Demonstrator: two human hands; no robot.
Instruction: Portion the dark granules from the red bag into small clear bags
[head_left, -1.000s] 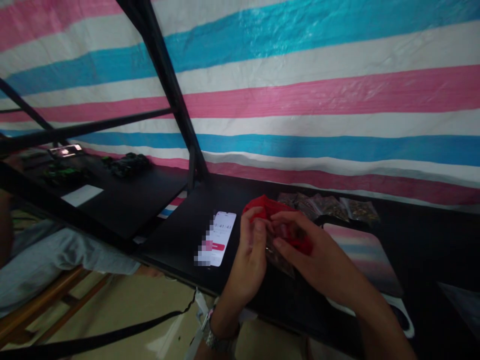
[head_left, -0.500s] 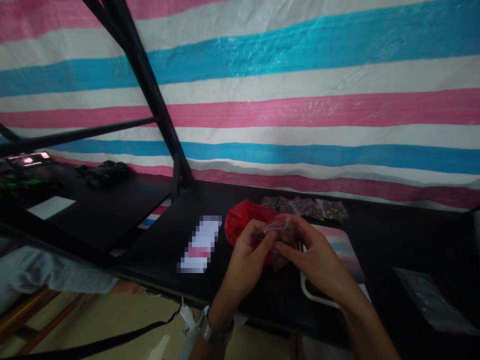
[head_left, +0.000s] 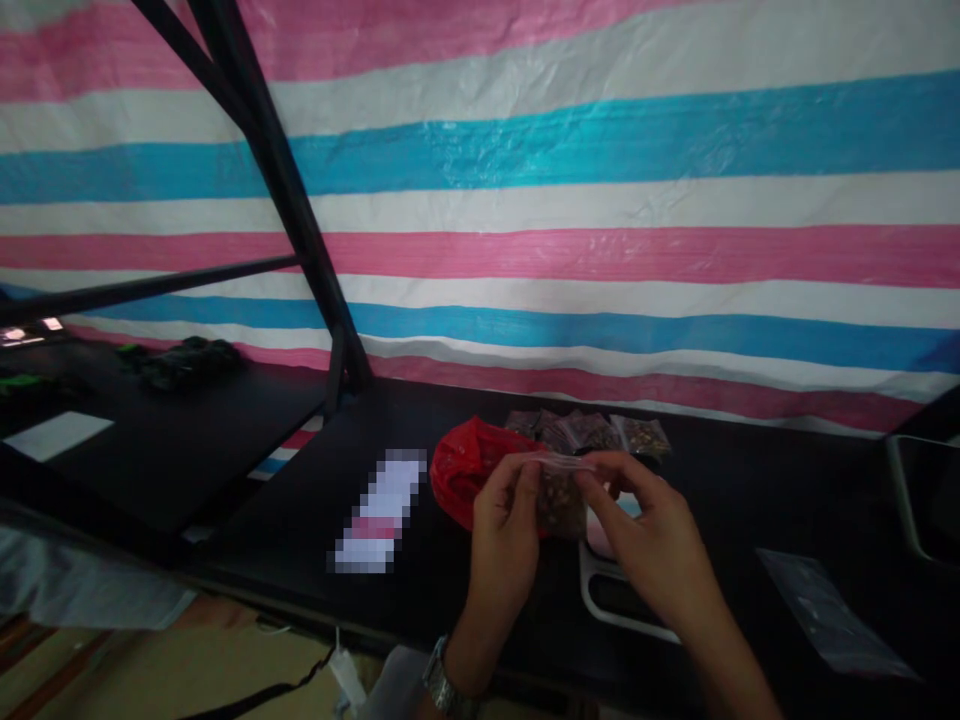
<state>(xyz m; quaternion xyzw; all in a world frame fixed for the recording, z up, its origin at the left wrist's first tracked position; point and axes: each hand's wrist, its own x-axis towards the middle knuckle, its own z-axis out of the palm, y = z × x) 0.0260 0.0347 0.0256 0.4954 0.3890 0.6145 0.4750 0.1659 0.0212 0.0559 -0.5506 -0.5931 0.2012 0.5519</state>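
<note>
Between my two hands hangs a small clear zip bag [head_left: 561, 500] with brownish bits in its lower part. My left hand [head_left: 508, 515] pinches the left end of the bag's top edge. The right end of that edge is pinched by my right hand [head_left: 637, 510]. Just behind my left hand lies a red plastic bag [head_left: 469, 465]. A digital-scale-like white device [head_left: 626, 605] sits under my right hand, partly covered by it. Several filled zip bags [head_left: 592, 432] lie in a row beyond my hands.
A flat clear plastic bag [head_left: 836, 615] lies on the black table [head_left: 300, 540] to the right. A pixelated paper [head_left: 379, 515] is at left. A black metal post [head_left: 292, 220] rises between two tables. A dark framed object [head_left: 926, 500] stands at the right edge.
My hands have spread apart along the zip bag's top edge, which is now stretched straight, with the bag hanging upright. The view has shifted slightly up and right.
</note>
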